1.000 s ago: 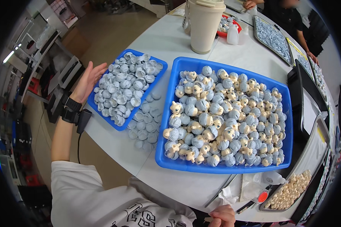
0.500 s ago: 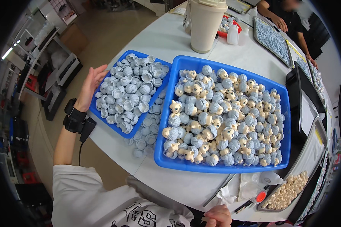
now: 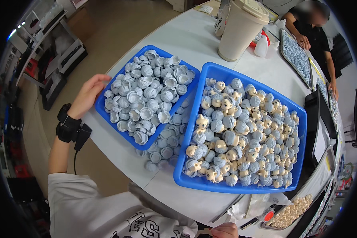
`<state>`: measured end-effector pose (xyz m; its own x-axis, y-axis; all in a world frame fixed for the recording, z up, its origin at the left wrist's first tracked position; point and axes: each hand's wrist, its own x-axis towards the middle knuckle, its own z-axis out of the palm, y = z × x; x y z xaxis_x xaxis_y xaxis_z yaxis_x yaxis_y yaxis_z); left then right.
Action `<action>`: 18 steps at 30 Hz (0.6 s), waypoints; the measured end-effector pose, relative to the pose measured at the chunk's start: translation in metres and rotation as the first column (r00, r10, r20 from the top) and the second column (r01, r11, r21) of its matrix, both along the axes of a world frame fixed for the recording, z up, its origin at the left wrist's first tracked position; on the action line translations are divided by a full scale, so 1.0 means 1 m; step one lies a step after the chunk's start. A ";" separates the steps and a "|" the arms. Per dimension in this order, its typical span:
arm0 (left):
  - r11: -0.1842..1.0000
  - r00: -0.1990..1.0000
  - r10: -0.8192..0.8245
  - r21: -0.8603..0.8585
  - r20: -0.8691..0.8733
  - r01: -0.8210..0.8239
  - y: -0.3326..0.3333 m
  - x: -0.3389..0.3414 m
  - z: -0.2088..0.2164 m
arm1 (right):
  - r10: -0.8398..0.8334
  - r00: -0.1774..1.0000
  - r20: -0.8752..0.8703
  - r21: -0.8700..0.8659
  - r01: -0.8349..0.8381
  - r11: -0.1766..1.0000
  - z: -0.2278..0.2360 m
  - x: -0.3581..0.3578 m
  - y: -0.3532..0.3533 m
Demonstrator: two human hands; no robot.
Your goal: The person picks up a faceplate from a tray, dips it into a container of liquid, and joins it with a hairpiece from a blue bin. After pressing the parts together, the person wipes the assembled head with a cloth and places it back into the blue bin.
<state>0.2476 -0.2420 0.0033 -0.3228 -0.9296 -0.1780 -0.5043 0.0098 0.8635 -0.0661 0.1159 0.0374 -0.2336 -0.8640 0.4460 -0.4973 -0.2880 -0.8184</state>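
Observation:
My left hand is at the left rim of a small blue tray, fingers stretched out and holding nothing. Hollow grey-blue doll hair shells are heaped in that tray. To its right stands a larger blue tub, full of small doll heads with pale faces and grey-blue hair. At the lower edge my right hand is cut off by the picture, its fingers curled closed. What it holds, if anything, is hidden.
More hair shells lie between the trays. A beige lidded cup stands behind. At the right are a black bin and a tray of small beige parts. Across the table a person reaches toward trays of grey-blue pieces.
The view has shifted, so the trays and cup appear farther right. My left hand stays by the small tray's rim. My right hand has sunk lower, with less of it showing.

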 end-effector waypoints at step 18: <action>0.990 0.987 -0.139 0.013 -0.081 0.141 -0.032 -0.003 0.002 | 0.103 0.991 -0.088 0.200 -0.084 0.976 0.015 0.005 -0.017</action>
<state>0.2443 -0.2740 0.0057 -0.4634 -0.8710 -0.1633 -0.4286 0.0590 0.9016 -0.0615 0.0987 0.0520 -0.1115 -0.9526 0.2829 -0.5557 -0.1763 -0.8125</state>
